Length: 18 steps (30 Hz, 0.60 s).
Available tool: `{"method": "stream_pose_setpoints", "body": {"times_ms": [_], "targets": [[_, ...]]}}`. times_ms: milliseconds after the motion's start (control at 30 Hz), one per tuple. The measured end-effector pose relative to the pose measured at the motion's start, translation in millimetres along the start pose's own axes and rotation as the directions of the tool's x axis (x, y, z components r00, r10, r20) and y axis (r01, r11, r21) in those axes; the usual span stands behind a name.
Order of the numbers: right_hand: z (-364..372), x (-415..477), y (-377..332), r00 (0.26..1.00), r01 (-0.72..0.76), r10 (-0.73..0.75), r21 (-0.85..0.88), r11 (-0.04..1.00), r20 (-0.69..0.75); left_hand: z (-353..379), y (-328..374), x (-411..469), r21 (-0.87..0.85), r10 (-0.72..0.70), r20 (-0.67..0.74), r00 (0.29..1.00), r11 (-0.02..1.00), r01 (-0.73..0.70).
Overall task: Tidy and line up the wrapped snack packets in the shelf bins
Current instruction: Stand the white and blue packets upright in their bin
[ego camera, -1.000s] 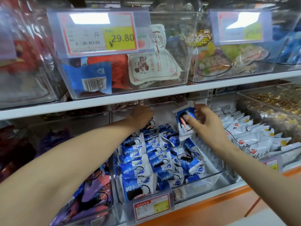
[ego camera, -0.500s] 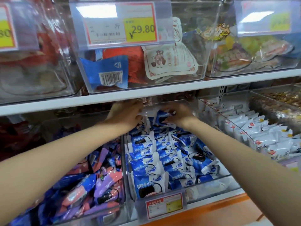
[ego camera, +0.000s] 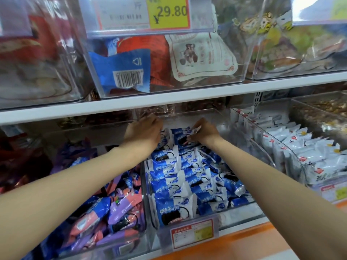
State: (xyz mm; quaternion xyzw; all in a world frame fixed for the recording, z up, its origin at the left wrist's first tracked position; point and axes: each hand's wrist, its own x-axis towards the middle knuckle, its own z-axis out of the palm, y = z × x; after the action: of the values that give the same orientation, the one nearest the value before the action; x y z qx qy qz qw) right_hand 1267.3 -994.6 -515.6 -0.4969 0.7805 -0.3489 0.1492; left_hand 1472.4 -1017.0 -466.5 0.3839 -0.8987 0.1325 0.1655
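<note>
A clear plastic bin (ego camera: pixel 242 211) on the lower shelf holds several blue-and-white wrapped snack packets (ego camera: pixel 169 184) standing in rough rows. Both my hands reach to the back of this bin under the upper shelf. My left hand (ego camera: pixel 144 132) rests against the rear packets of the left row, fingers curled and partly hidden. My right hand (ego camera: pixel 203 133) pinches the crimped end of a blue-and-white packet (ego camera: pixel 181 136) standing at the back of the middle row.
The bin on the left (ego camera: pixel 112 222) holds jumbled pink, purple and blue packets. On the right, another bin (ego camera: pixel 293 158) holds white packets. The white upper shelf (ego camera: pixel 169 102) hangs low over my hands, carrying clear bins and a 29.80 price tag (ego camera: pixel 169 12).
My right hand carried a packet from mid-bin to the back row. My left hand stayed at the back of the bin. The camera moved closer.
</note>
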Motion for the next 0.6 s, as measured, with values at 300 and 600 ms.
{"method": "stream_pose_setpoints", "body": {"times_ms": [300,600], "targets": [[2.3,0.8,-5.2,0.999,-0.015,0.015,-0.017,1.000,0.028,-0.7,-0.6,-0.7,-0.016,0.010,-0.005,1.000,1.000,-0.010],[0.3,-10.8,2.6,0.993,0.112,-0.114,-0.164,0.980,-0.004,11.3,26.5,31.7,-0.226,0.249,0.198,0.948,0.953,-0.203]]}}
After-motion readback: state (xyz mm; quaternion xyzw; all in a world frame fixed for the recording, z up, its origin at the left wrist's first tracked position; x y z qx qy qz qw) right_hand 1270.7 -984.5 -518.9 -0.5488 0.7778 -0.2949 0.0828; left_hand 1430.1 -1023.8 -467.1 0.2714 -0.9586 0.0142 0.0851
